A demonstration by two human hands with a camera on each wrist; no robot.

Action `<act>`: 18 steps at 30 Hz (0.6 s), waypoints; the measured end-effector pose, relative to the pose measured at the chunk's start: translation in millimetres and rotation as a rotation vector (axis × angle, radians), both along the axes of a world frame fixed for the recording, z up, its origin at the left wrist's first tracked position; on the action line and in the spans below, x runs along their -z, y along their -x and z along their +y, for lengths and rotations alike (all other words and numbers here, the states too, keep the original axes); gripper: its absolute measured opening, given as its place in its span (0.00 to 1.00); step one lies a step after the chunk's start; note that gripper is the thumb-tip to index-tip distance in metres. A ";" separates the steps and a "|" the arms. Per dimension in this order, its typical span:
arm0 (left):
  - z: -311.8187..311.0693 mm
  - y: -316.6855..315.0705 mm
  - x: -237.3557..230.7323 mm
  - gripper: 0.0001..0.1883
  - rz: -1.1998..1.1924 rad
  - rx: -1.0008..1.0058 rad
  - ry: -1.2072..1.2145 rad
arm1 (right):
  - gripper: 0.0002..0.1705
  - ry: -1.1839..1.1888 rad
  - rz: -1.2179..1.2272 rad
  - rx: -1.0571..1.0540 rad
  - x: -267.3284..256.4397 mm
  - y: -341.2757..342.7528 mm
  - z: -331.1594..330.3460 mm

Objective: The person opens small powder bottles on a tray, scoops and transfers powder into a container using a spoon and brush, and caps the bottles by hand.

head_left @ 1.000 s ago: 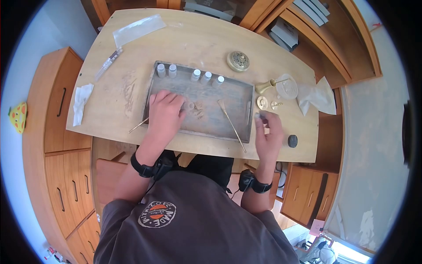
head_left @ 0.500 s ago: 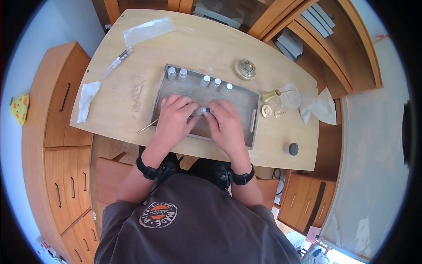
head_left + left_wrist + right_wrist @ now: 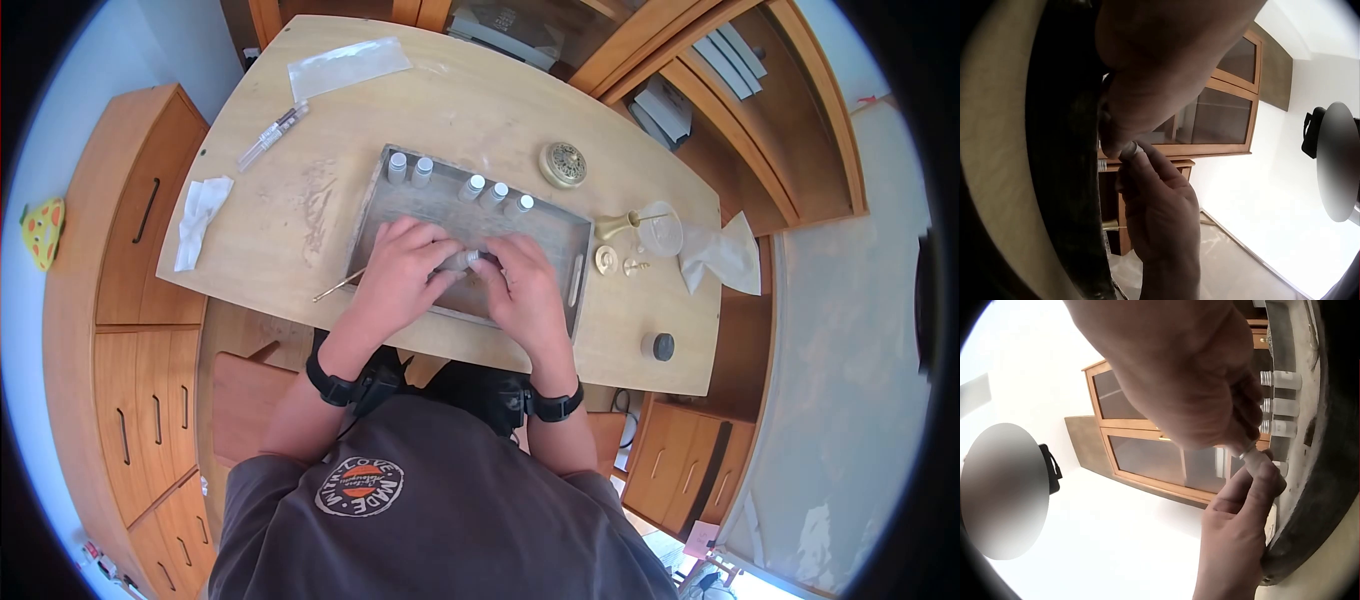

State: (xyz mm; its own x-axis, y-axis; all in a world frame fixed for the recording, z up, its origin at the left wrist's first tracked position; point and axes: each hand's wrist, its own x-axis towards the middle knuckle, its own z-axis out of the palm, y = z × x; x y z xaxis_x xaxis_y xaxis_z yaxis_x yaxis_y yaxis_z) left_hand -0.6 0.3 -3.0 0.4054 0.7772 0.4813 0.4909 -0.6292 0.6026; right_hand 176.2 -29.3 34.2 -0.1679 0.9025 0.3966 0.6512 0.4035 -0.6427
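Over the front half of the grey wooden tray [image 3: 440, 215], my left hand [image 3: 402, 275] grips a small clear bottle [image 3: 457, 262], its mouth end pointing right. The fingers of my right hand [image 3: 525, 295] pinch the small cap [image 3: 477, 257] at that end. Both hands meet at the bottle in the right wrist view, where its pale body [image 3: 1255, 462] shows between the fingertips. Behind the hands, several similar bottles with silvery-white lids [image 3: 472, 187] stand along the tray's far side. A thin brass-coloured stick [image 3: 338, 285] leans out over the tray's front left edge.
Right of the tray are a brass vase [image 3: 612, 226], a clear dish [image 3: 660, 232], small brass pieces [image 3: 606, 260] and a dark-lidded jar [image 3: 660, 347]. A round pierced brass burner [image 3: 563, 165] sits behind. White tissue [image 3: 203, 222] and a clear sleeve [image 3: 350, 68] lie left.
My right hand has come from beyond the tray's right side to the mouth of the bottle, which my left hand held throughout. The view has shifted slightly.
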 end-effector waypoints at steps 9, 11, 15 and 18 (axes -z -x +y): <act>-3.0 -0.9 0.0 0.16 0.019 -0.029 -0.042 | 0.10 0.142 -0.157 0.086 4.2 -1.0 1.8; -2.6 -0.9 0.1 0.16 0.012 -0.027 -0.038 | 0.11 0.144 0.087 0.028 -1.3 0.3 -0.4; -2.5 -1.2 -1.4 0.15 0.004 -0.012 -0.026 | 0.13 0.172 0.000 -0.062 -2.0 -6.4 0.1; -1.5 0.5 -0.2 0.14 -0.010 -0.004 -0.013 | 0.13 -0.009 -0.079 -0.102 -4.2 -3.3 2.8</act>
State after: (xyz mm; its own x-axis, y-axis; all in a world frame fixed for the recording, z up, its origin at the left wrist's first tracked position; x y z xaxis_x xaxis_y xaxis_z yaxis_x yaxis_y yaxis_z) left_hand -1.1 -1.2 -2.8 0.3973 0.7725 0.4953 0.4876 -0.6350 0.5992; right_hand 179.5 -26.5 38.3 -0.2897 0.8756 0.3866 0.6546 0.4759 -0.5873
